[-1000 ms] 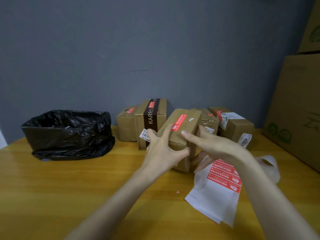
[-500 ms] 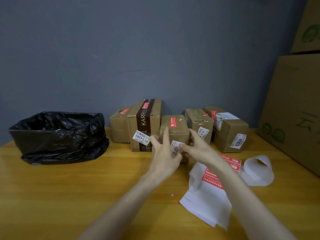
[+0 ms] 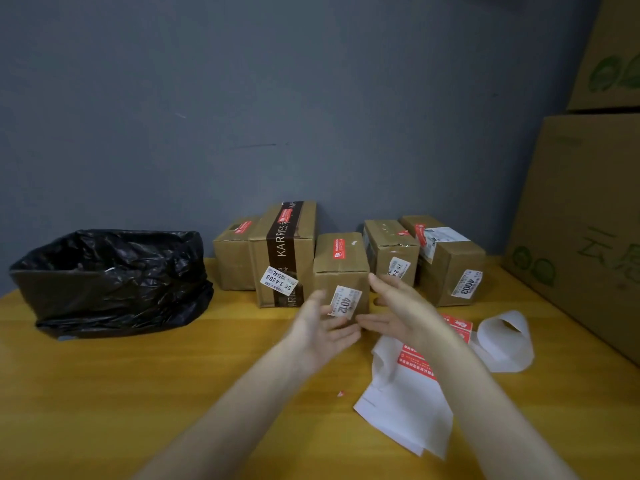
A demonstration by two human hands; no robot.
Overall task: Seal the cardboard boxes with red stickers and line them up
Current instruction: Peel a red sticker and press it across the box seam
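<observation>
Several small cardboard boxes stand in a row by the grey wall, each with a red sticker on top. The middle box (image 3: 341,265) bears a red sticker (image 3: 338,248) and a white label reading 4012. My left hand (image 3: 320,327) and my right hand (image 3: 398,311) hover just in front of this box with fingers straight and apart, holding nothing. To its left stand a taller box with dark tape (image 3: 284,254) and a small box (image 3: 232,258); two more boxes (image 3: 391,252) (image 3: 450,261) stand to its right. A white backing sheet with red stickers (image 3: 414,363) lies under my right forearm.
A black plastic bag (image 3: 110,278) over a container sits at the left on the yellow wooden table (image 3: 138,393). Large cardboard cartons (image 3: 585,237) are stacked at the right edge. A curled strip of white backing paper (image 3: 505,337) lies right of the sheet. A tiny red scrap (image 3: 340,393) lies on the table.
The middle box was held tilted in both hands, then set down upright in the row. Both hands have let go and drawn back slightly toward me.
</observation>
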